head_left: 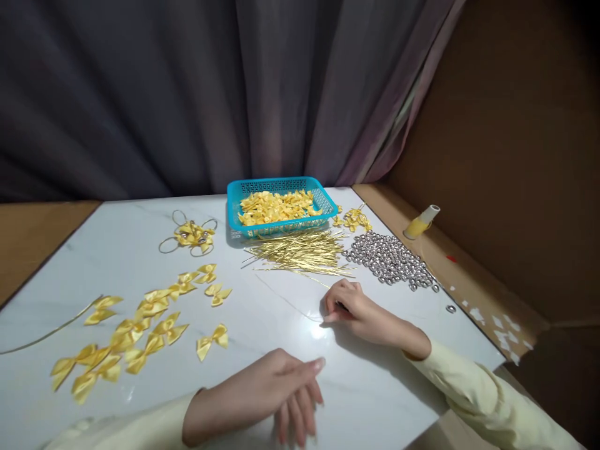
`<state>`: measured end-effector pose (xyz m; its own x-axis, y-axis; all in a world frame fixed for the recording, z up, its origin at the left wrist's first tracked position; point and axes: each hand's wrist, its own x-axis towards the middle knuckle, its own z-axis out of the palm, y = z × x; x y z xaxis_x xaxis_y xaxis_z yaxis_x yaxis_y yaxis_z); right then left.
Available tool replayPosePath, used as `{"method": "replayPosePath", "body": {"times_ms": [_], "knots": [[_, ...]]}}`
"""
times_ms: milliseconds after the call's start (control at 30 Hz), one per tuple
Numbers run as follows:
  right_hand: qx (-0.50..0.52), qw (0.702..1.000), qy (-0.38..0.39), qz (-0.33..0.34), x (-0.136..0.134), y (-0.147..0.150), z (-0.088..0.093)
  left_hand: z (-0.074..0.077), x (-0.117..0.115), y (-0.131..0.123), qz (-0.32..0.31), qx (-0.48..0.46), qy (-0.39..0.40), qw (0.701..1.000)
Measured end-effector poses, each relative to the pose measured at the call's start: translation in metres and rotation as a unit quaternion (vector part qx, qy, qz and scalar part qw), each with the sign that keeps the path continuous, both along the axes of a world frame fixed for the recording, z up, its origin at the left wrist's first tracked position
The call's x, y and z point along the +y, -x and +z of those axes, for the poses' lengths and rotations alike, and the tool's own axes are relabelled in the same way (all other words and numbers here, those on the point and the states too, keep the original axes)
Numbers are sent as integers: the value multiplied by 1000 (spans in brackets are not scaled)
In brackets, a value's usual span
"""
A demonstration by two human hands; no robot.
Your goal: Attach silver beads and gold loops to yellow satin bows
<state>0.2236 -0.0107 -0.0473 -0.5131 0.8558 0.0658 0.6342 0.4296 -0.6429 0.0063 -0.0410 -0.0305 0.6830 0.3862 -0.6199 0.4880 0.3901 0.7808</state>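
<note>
My right hand (349, 309) is pinched closed just in front of the pile of gold wire ties (300, 253). A thin strand (285, 300) runs from its fingertips back along the white tabletop toward that pile. Nearer to me, my left hand (276, 390) hangs over the table with its thumb stretched out and fingers loosely apart, holding nothing. Left of it lie several yellow satin bows (154, 303), one of them with a gold cord (60, 328) trailing leftward. Small silver beads or rings (391, 256) are heaped to the right of the ties.
A blue plastic basket (233, 215) filled with yellow bows (276, 207) stands at the back. Bows with gold loops and silver pieces (194, 236) lie at back left; more bows (355, 219) sit right of the basket. A tube-shaped bottle (420, 223) stands beyond the right edge.
</note>
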Motion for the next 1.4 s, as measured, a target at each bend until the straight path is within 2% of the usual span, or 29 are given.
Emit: {"method": "replayPosePath", "body": {"times_ms": [67, 133, 200, 267, 467, 600, 667, 733, 900, 1033, 1100, 1167, 1233, 1300, 1400], "knots": [[74, 996, 43, -13, -5, 4, 6, -4, 2, 0, 110, -72, 120, 984], [162, 979, 118, -21, -9, 9, 10, -6, 6, -2, 189, -128, 197, 953], [233, 953, 193, -27, -14, 13, 13, -7, 10, -6, 227, -158, 257, 926], [266, 935, 230, -38, -18, 15, 14, -7, 14, -12, 247, -180, 284, 909], [297, 909, 286, -58, -31, 20, 14, -4, 31, -19, 304, -248, 222, 892], [289, 901, 316, -66, -37, 25, 10, 6, 51, -8, 365, -245, 192, 878], [280, 903, 319, -64, -37, 26, 7, 13, 60, 0, 404, -249, 181, 861], [266, 909, 316, -57, -36, 26, 4, 19, 67, 8, 417, -265, 169, 853], [223, 923, 312, -41, -34, 22, -5, 30, 78, 24, 405, -282, 148, 857], [180, 923, 340, -3, -32, 18, -7, 32, 84, 29, 374, -272, 115, 879], [137, 952, 275, -4, -26, 16, 0, 32, 82, 30, 356, -257, 97, 893], [87, 990, 102, -43, -17, 16, 12, 34, 76, 28, 324, -223, 57, 918], [57, 995, -64, -60, -5, 20, 23, 37, 69, 26, 256, -152, -27, 954], [52, 990, -128, -28, 8, 27, 31, 39, 63, 23, 201, -113, -72, 970], [28, 986, -160, 27, 23, 43, 36, 41, 59, 22, 155, -110, -80, 979]]}}
